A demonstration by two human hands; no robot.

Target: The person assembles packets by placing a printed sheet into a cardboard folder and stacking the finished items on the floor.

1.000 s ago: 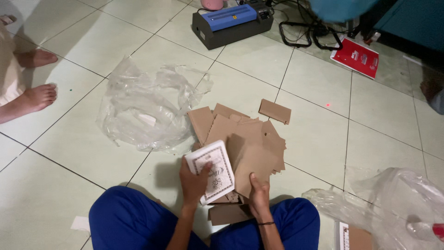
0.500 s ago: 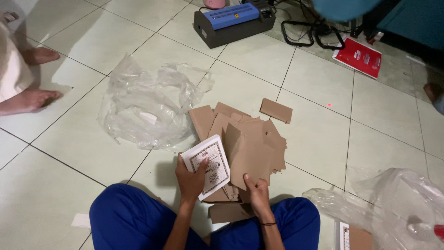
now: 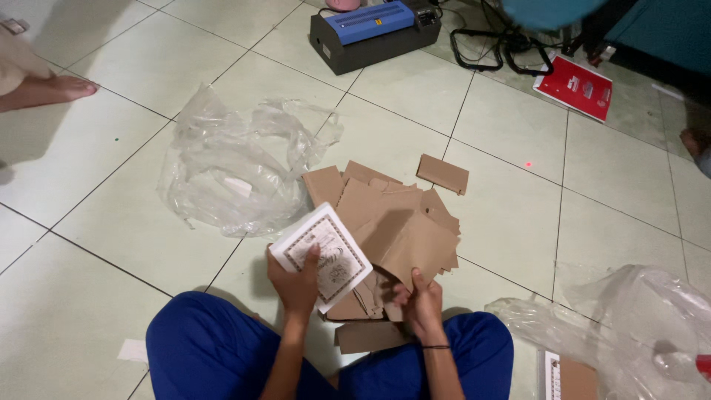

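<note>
Head view: a pale tiled floor [image 3: 511, 222] spreads out under the seated person in blue trousers. Crumpled clear plastic [image 3: 237, 174] lies left of a heap of brown cardboard pieces [image 3: 392, 222]. The left hand [image 3: 296, 285] grips a white card with an ornate border [image 3: 320, 255], thumb on top. The right hand [image 3: 418, 304] pinches a tilted cardboard flap [image 3: 422, 248].
</note>
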